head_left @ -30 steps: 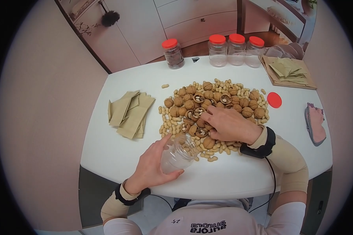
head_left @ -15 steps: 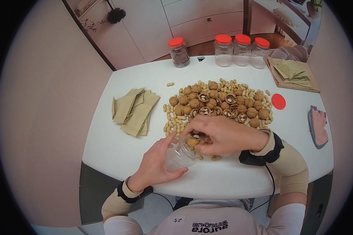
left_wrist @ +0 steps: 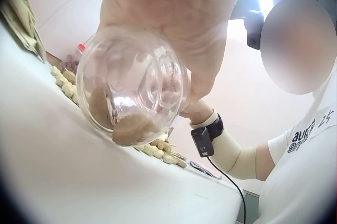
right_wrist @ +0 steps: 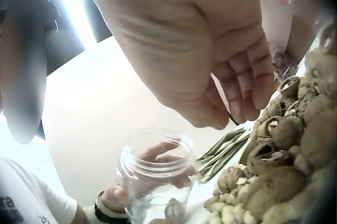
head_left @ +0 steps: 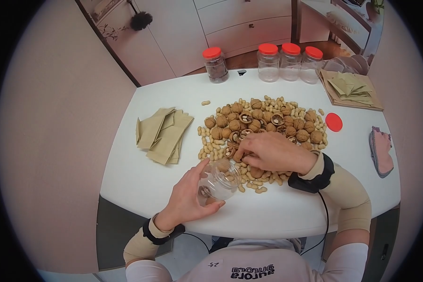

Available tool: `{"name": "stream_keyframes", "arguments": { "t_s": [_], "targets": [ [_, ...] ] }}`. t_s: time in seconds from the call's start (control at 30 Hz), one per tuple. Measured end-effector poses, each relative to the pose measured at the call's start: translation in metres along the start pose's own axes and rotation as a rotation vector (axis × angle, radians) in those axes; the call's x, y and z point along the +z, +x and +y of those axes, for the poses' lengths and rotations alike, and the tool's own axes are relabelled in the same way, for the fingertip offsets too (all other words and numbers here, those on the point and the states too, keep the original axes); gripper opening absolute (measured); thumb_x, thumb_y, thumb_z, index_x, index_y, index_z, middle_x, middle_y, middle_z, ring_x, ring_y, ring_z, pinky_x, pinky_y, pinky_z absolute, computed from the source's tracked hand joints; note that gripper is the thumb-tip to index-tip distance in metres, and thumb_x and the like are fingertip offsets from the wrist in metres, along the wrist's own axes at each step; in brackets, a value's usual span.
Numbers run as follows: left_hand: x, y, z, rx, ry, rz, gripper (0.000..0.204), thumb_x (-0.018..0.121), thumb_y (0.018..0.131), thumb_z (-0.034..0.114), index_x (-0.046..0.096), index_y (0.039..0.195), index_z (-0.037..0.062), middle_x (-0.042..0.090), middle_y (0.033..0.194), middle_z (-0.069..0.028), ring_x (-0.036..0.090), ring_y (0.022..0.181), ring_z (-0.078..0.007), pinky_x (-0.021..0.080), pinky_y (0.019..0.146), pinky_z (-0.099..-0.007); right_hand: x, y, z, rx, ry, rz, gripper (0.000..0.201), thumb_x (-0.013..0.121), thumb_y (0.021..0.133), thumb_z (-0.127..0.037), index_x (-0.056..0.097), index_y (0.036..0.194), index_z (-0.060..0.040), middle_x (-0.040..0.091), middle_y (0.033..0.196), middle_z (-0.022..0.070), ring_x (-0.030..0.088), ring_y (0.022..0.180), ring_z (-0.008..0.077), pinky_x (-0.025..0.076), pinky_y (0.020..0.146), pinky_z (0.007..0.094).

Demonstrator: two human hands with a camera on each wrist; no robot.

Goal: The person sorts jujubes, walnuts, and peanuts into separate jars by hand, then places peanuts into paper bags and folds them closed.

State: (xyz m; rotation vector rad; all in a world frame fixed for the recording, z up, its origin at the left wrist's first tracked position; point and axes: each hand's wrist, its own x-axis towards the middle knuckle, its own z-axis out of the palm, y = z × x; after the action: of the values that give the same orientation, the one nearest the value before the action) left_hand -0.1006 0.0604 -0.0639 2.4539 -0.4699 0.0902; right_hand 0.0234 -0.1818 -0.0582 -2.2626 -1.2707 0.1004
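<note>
My left hand grips a clear plastic jar, tilted with its uncovered mouth towards the nut pile. Brown walnut pieces lie inside, seen through the jar's base in the left wrist view. Over the near part of the heap, my right hand hovers palm down, fingers loosely bent among the walnuts. The right wrist view has nothing between its thumb and fingers. Some walnuts are cracked halves with pale kernel showing. Peanuts in shells ring and underlie the walnuts.
Paper bags lie at left, with more bags at back right. Red-lidded jars line the back edge; a separate one holds dark contents. A loose red lid and a pink-grey cloth lie at right.
My right hand went from the pile to the jar's mouth with a walnut, then back to the pile without it. A brown piece now shows inside the jar. The left hand keeps its hold.
</note>
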Motion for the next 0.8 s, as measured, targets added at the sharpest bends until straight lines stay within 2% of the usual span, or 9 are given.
{"name": "stream_keyframes", "arguments": {
  "t_s": [0.07, 0.13, 0.27, 0.33, 0.67, 0.8],
  "targets": [
    [0.000, -0.001, -0.001, -0.015, -0.023, 0.002, 0.099, 0.082, 0.064, 0.032, 0.032, 0.143, 0.0005, 0.058, 0.119, -0.0175, 0.061, 0.103, -0.0304, 0.050, 0.087, -0.0376, 0.005, -0.001, 0.001, -0.012, -0.054, -0.032, 0.022, 0.064, 0.083, -0.017, 0.064, 0.103, -0.0074, 0.064, 0.090, 0.0107, 0.065, 0.080, 0.0298, 0.052, 0.067, 0.0402],
    [0.000, -0.001, -0.002, -0.018, -0.017, 0.001, 0.099, 0.082, 0.064, 0.032, 0.032, 0.144, 0.0009, 0.058, 0.119, -0.0180, 0.061, 0.103, -0.0305, 0.050, 0.087, -0.0379, 0.006, 0.000, -0.007, 0.093, -0.133, -0.130, 0.024, 0.067, 0.082, -0.019, 0.062, 0.100, -0.0049, 0.065, 0.089, 0.0118, 0.066, 0.080, 0.0303, 0.052, 0.067, 0.0410],
    [-0.001, -0.001, 0.000, -0.032, -0.012, 0.002, 0.099, 0.082, 0.064, 0.032, 0.032, 0.144, 0.0017, 0.057, 0.120, -0.0192, 0.061, 0.102, -0.0311, 0.050, 0.087, -0.0387, 0.014, 0.004, -0.006, 0.106, -0.232, -0.123, 0.027, 0.069, 0.080, -0.021, 0.059, 0.096, -0.0018, 0.065, 0.085, 0.0131, 0.066, 0.078, 0.0311, 0.052, 0.066, 0.0417],
    [-0.001, -0.001, 0.000, -0.022, -0.007, 0.008, 0.099, 0.082, 0.064, 0.032, 0.032, 0.144, 0.0014, 0.057, 0.120, -0.0194, 0.061, 0.102, -0.0312, 0.050, 0.087, -0.0388, 0.018, 0.004, -0.004, 0.078, -0.290, -0.087, 0.024, 0.062, 0.078, -0.007, 0.060, 0.099, 0.0031, 0.067, 0.079, 0.0167, 0.068, 0.077, 0.0318, 0.054, 0.065, 0.0418],
    [0.000, -0.001, -0.003, -0.031, -0.031, -0.005, 0.101, 0.083, 0.064, 0.033, 0.031, 0.144, 0.0005, 0.056, 0.120, -0.0198, 0.061, 0.102, -0.0316, 0.050, 0.087, -0.0387, -0.005, 0.011, -0.007, 0.094, -0.216, -0.032, 0.015, 0.057, 0.078, -0.007, 0.057, 0.092, -0.0012, 0.064, 0.082, 0.0133, 0.065, 0.073, 0.0336, 0.051, 0.064, 0.0428],
    [0.000, -0.001, -0.003, -0.025, -0.026, -0.008, 0.101, 0.083, 0.064, 0.033, 0.031, 0.144, 0.0005, 0.056, 0.121, -0.0199, 0.061, 0.102, -0.0313, 0.050, 0.087, -0.0386, -0.004, 0.030, -0.009, 0.020, -0.152, 0.031, 0.024, 0.056, 0.080, -0.009, 0.062, 0.103, -0.0048, 0.064, 0.088, 0.0142, 0.065, 0.078, 0.0333, 0.051, 0.067, 0.0438]
  ]
}}
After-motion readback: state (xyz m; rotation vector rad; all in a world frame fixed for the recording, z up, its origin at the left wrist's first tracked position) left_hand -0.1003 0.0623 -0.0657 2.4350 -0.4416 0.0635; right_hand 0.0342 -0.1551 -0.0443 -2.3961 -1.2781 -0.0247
